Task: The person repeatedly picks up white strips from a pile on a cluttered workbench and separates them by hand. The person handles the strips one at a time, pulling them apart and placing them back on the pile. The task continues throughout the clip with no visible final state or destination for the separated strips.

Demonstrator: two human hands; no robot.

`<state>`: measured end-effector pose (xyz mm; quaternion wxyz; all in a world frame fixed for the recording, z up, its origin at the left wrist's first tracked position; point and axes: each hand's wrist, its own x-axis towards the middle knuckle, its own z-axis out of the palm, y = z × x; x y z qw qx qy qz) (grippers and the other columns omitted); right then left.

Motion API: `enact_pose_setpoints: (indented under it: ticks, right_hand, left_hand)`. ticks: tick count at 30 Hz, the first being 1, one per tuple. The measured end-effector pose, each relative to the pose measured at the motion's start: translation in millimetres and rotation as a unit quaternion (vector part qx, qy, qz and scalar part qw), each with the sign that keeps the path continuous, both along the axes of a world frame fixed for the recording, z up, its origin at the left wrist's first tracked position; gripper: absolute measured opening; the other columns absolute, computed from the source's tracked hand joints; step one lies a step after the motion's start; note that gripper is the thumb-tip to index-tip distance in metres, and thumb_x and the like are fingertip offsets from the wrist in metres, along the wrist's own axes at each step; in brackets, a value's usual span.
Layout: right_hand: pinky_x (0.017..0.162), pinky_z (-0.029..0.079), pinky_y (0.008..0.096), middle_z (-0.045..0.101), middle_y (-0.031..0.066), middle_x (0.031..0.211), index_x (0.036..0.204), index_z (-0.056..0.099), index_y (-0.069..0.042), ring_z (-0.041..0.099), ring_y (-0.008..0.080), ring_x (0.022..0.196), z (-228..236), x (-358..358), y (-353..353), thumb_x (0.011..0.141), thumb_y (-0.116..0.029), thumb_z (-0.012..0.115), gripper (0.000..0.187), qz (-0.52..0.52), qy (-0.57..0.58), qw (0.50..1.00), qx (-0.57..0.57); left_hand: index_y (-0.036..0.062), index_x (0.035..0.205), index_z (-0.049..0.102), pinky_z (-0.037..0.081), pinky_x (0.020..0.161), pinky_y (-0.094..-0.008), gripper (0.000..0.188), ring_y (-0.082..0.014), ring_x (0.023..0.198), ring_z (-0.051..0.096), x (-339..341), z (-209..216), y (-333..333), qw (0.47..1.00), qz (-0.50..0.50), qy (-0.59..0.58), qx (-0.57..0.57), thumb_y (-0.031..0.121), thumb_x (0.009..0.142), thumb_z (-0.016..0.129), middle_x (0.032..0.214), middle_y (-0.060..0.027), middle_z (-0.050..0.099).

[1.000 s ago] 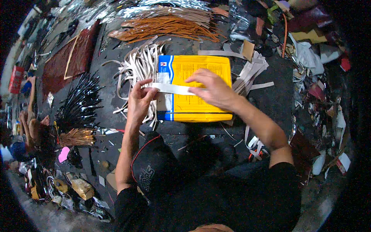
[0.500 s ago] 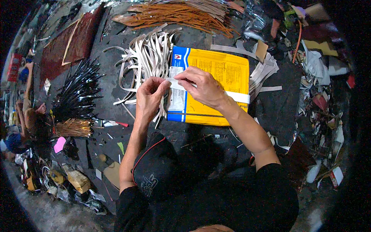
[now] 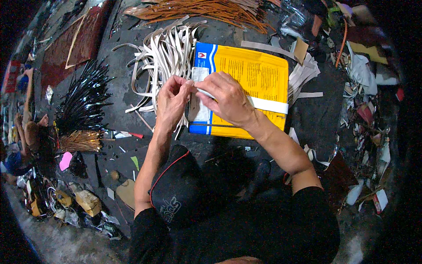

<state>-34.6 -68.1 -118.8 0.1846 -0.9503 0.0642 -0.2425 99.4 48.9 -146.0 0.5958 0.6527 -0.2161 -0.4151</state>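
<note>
A flat yellow panel with a blue-and-white end [image 3: 250, 64] lies in front of me, covered in small print. A white strip [image 3: 270, 104] runs across it, from its right edge into my hands. Over the blue end, my left hand [image 3: 172, 100] pinches the strip's end between thumb and fingertips. My right hand [image 3: 229, 97] is closed on the strip just beside it, the knuckles hiding part of it. A loose bundle of whitish strips [image 3: 165, 57] spreads from beneath or beside the panel's left edge; I cannot tell which.
More pale strips [image 3: 305, 72] fan out at the panel's right. Brown strips [image 3: 202, 12] lie at the far side, and a bundle of black strips [image 3: 83, 99] to the left. Scraps [image 3: 362, 114] litter the right side. Another person's limbs [image 3: 28, 127] show at the far left.
My hands have drawn closer together. The strip between them, flat and visible before, is now mostly hidden by my right hand's fingers. The panel sits slightly higher in view.
</note>
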Motion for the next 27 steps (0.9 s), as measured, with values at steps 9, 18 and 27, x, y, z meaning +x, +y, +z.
enact_pose_setpoints:
  ticks: [9,18,27]
  right_hand:
    - [0.069,0.045,0.0376,0.057,0.0062,0.082,0.086,0.068,-0.008,0.056,0.0247,0.08,-4,4,1,0.077,-0.017,0.072,0.013,-0.039,-0.041,0.995,0.078]
    - [0.069,0.049,0.0355,0.058,0.0067,0.08,0.088,0.068,-0.005,0.057,0.0248,0.076,-6,4,-1,0.077,-0.012,0.071,0.013,-0.008,-0.047,0.995,0.089]
    - [0.07,0.05,0.035,0.059,0.008,0.083,0.088,0.066,-0.004,0.058,0.0254,0.078,-4,2,-3,0.076,-0.011,0.072,0.015,0.001,-0.031,0.997,0.068]
  left_hand:
    - [0.0012,0.098,0.064,0.042,0.063,-0.0205,0.019,-0.0065,0.07,0.054,-8,1,15,0.999,0.022,0.028,-0.03,0.019,0.092,0.064,0.082,-0.001,0.064]
    - [0.0027,0.092,0.062,0.037,0.058,-0.0188,0.016,-0.0041,0.064,0.048,-7,-7,10,0.987,0.058,0.147,-0.034,0.018,0.092,0.062,0.075,0.0018,0.058]
    - [0.0027,0.094,0.063,0.042,0.061,-0.019,0.013,-0.0062,0.068,0.054,6,-42,14,0.966,0.085,0.232,-0.073,0.015,0.091,0.064,0.079,-0.0011,0.061]
